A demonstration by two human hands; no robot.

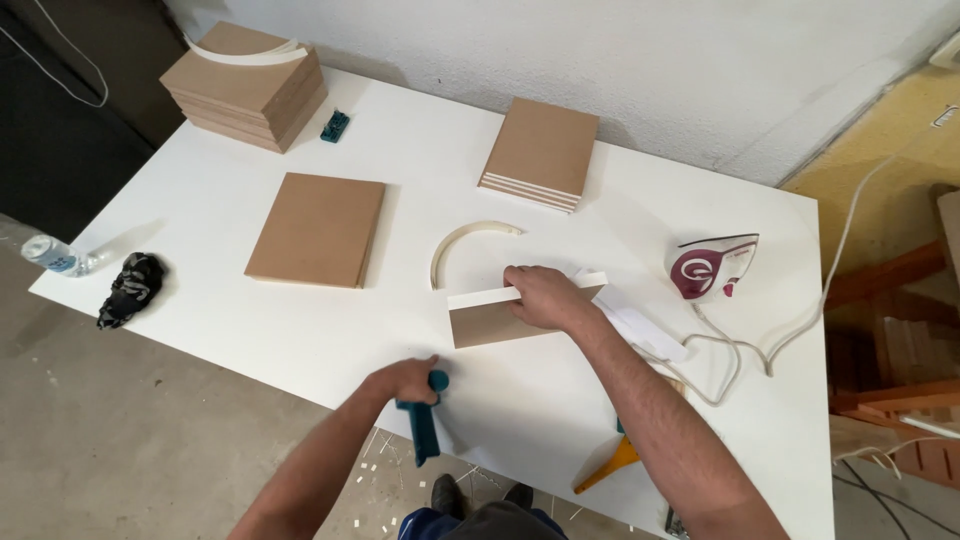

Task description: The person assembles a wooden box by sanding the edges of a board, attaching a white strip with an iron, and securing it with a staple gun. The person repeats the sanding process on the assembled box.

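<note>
White desk (300, 340) against a plastered wall, concrete floor below. My right hand (540, 296) holds a brown fibreboard panel (490, 325) upright on edge mid-desk, fingers curled over its white-banded top edge. My left hand (405, 380) is wrapped tight around a teal plastic edge trimmer (424, 425) at the near desk edge. To do this well: keep the panel vertical and pinned, and keep the trimmer square to the banding. Blade side probably faces down; can't tell. Maroon-and-white clothes iron (712, 266) sits right, well apart.
</note>
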